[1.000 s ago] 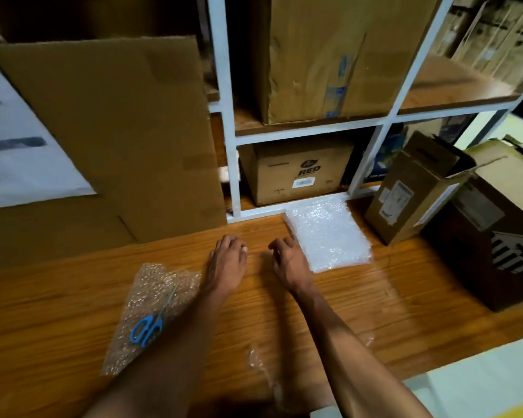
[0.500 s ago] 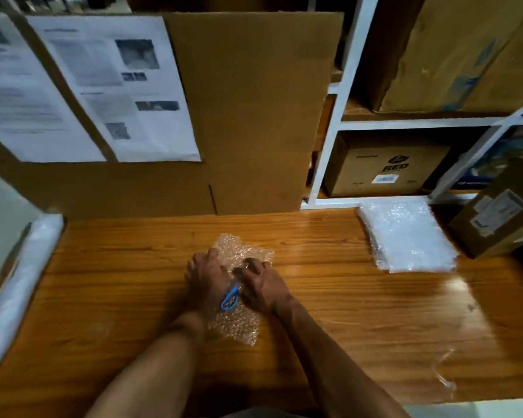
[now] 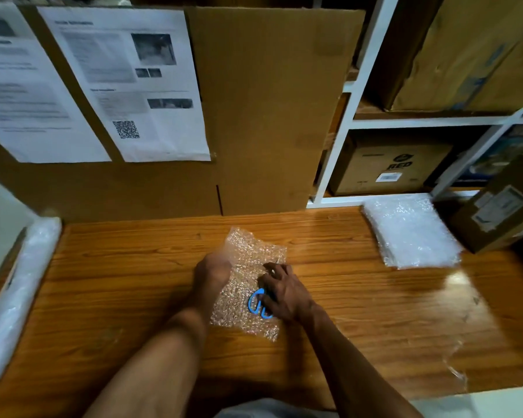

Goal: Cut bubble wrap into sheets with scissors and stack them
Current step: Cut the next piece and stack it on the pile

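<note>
Bubble wrap sheet [image 3: 248, 267], crinkly, under left hand's [image 3: 212, 273] grip; right hand [image 3: 284, 292] grips blue-handled scissors [image 3: 258, 303].

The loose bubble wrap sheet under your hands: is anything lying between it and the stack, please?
Nothing visible does. Bare wooden tabletop separates the bubble wrap sheet from the stack of cut sheets at the right rear. The blue scissors lie on the sheet itself, under the right hand.
</note>
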